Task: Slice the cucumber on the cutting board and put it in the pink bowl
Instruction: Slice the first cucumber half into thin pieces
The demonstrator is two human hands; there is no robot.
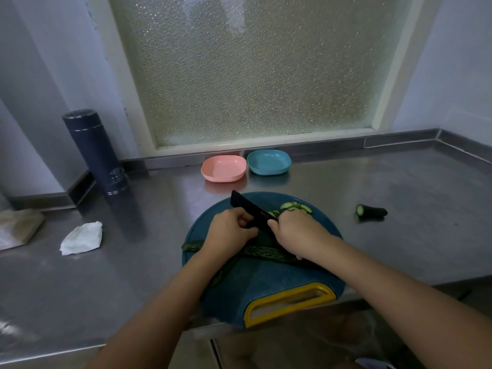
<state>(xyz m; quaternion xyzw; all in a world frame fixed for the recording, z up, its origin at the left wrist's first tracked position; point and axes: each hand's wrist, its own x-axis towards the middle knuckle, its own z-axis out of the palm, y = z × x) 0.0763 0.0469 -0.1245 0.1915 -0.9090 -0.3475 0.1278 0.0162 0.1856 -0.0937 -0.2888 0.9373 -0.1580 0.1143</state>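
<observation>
- Head view, setting: a stainless counter (404, 249) ran up to a frosted window (253, 75), with pale walls on either side.
- Cutting board (266, 284): round and blue, its yellow handle (290, 302) turned toward me, lying at the near edge of the counter.
- Cucumber (263, 237): only a dark green stub showed, on the board between the two hands. I could not read its long axis for certain, but I judged that it lay across the blade.
- Slices (294, 207): a small fan of pale rounds on the far part of the board, just right of the blade.
- Peel strips (266, 253): dark ribbons draped over the board beneath the wrists.
- Knife (250, 209): a black blade slanting from far left to near right, over the stub.
- Left hand (229, 233): knuckles up, fingers curled down on the stub, just left of the blade.
- Right hand (298, 233): closed over where the handle should be, thumb against the blade. The handle itself was hidden.
- Pink bowl (223, 179): nothing in it yet, standing beyond the board on the far side. I judged the left hand the nearer one to it.
- Blue bowl (269, 170): touching the pink bowl's right side.
- Cut-off end (371, 210): on the bare counter, well right of the board.
- Dark flask (95, 153) and crumpled tissue (82, 237): both off to the left.
</observation>
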